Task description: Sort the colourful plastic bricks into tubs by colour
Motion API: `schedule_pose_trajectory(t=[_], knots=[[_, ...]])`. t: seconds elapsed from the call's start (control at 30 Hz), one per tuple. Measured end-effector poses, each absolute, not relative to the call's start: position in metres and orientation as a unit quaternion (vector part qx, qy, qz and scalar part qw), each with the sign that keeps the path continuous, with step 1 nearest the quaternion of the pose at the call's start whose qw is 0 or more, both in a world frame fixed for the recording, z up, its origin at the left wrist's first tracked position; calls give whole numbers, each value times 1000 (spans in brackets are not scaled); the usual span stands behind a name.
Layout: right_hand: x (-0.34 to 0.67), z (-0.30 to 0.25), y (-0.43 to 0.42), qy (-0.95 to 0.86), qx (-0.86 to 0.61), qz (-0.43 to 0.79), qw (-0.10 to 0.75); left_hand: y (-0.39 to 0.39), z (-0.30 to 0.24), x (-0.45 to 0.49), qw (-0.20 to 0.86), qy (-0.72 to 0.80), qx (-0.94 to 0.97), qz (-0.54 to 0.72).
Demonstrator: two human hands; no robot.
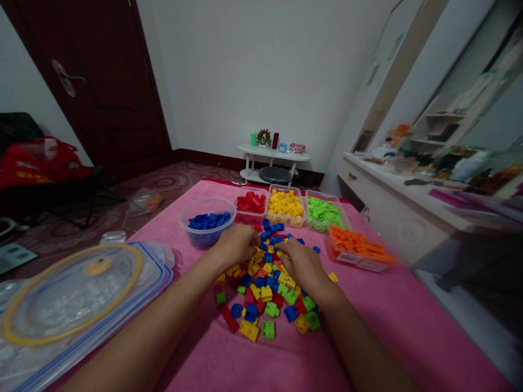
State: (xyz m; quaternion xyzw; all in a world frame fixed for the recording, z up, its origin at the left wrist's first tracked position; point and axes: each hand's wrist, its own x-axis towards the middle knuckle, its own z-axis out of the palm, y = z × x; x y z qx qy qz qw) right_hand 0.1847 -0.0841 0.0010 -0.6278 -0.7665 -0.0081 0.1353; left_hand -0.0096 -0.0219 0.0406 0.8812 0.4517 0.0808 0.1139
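A mixed heap of toy building bricks [266,294] in blue, yellow, red, green and orange lies on the pink cloth. At its far left side is my left hand [237,246], fingers curled down and closed; whatever they may hold is hidden. My right hand [301,262] rests over the right side of the heap, its fingers apart and touching bricks. Between and just beyond both hands lie loose blue bricks [273,231]. Closest to my left hand stands a round clear bowl [192,235] with blue bricks [209,220] in it.
Behind the heap stand clear tubs of red bricks [251,202], yellow bricks [285,203] and green bricks [322,209]. A tub of orange bricks [355,245] is at the right. Clear zip bags [153,275] and a yellow-rimmed lid [137,261] lie left. A white dresser [379,190] stands right.
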Motion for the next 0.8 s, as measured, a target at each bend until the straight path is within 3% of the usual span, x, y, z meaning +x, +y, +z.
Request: schedule_pose_trajectory(t=[0.2, 0.37, 0.53, 0.67, 0.73, 0.8], knots=[[182, 2, -84, -749, -650, 4, 129, -32, 38, -5, 82, 443, 892, 22], [190, 2, -80, -739, -651, 23, 172, -36, 36, 1, 89, 438, 894, -4], [195, 6, -75, -722, -639, 111, 241, -39, 31, 9, 92, 436, 895, 2], [195, 15, -61, -715, -638, 173, 229, -42, 30, 12, 84, 437, 896, 11], [198, 29, -48, -717, -640, 156, 228, -42, 30, 11, 89, 436, 895, 18], [202, 49, -32, -704, -644, 101, 283, -41, 31, 9, 103, 428, 897, 23]])
